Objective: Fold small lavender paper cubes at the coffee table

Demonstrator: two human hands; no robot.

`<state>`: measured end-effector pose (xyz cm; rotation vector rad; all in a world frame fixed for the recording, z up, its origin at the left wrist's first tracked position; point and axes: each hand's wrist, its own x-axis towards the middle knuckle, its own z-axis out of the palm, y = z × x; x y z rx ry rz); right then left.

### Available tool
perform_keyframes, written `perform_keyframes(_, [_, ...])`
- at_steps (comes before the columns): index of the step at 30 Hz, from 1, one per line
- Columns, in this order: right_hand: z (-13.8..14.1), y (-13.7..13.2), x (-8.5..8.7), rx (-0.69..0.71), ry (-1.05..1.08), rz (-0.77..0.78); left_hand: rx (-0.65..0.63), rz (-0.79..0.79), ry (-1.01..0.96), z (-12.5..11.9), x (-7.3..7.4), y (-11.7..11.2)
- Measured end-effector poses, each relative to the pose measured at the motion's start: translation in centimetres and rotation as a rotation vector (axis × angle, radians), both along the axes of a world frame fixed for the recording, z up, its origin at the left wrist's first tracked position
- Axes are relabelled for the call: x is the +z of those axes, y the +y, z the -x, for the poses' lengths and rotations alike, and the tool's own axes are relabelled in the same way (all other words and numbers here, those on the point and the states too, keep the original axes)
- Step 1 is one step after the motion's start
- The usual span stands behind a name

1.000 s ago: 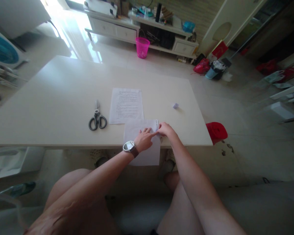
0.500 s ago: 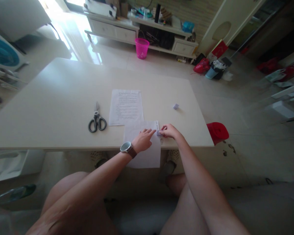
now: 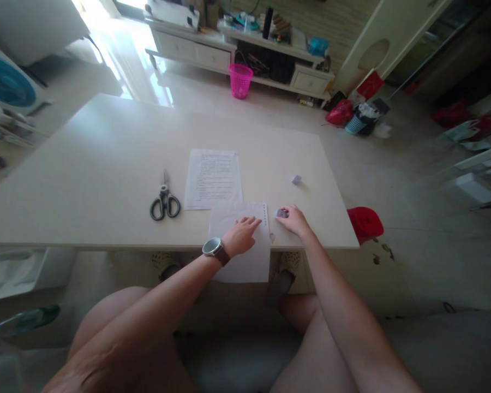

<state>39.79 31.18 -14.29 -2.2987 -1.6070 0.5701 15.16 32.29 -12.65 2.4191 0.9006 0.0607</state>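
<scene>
My left hand [image 3: 241, 234] lies flat with fingers spread on a blank white sheet [image 3: 239, 267], its fingertips near the sheet's right edge. A column of small dark marks [image 3: 264, 215] runs down that edge. To the right of the sheet, my right hand [image 3: 295, 221] grips a small pale block-shaped stamp [image 3: 281, 213] whose dark patterned face shows. A small whitish piece [image 3: 296, 179] rests farther back on the table; its kind is unclear. Scissors [image 3: 164, 199] with black handles lie to the left, and a printed sheet [image 3: 214, 177] lies behind the blank one.
The white table [image 3: 118, 164] ends close in front of me, and the blank sheet hangs over that edge. A red stool [image 3: 365, 222] stands by its right end. Beyond are a pink basket [image 3: 240, 82] and a low cabinet [image 3: 213, 56].
My right hand has lifted the stamp off the sheet's edge and moved it right, tilting it. More marks show in the column. My left hand stays in place.
</scene>
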Motion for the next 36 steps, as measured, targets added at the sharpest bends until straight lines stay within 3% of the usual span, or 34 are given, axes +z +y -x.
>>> perform_keyframes(2, [-0.1, -0.1, -0.3, 0.023, 0.005, -0.043, 0.004, 0.000, 0.004, 0.0, 0.0, 0.0])
perform_keyframes(7, [-1.1, 0.2, 0.3, -0.091, 0.163, -0.109, 0.002, 0.005, 0.015, 0.1, 0.1, -0.1])
perform_keyframes(15, [-1.3, -0.5, 0.8, 0.003, 0.341, 0.087, 0.008, 0.014, 0.012, 0.1, 0.1, -0.2])
perform_keyframes(26, [-1.4, -0.4, 0.3, 0.007, 0.368, 0.122, 0.010, 0.019, 0.008, 0.0, 0.1, -0.2])
perform_keyframes(28, [-1.2, -0.2, 0.3, -0.032, 0.357, 0.065, 0.012, 0.023, 0.013, 0.0, 0.0, -0.2])
perform_keyframes(32, [-1.0, 0.2, 0.6, -0.181, 0.315, -0.198, 0.010, 0.012, 0.019, 0.1, 0.2, -0.3])
perform_keyframes(36, [0.5, 0.5, 1.9, -0.229, 0.435, -0.278, -0.005, -0.024, 0.040, 0.0, 0.3, -0.6])
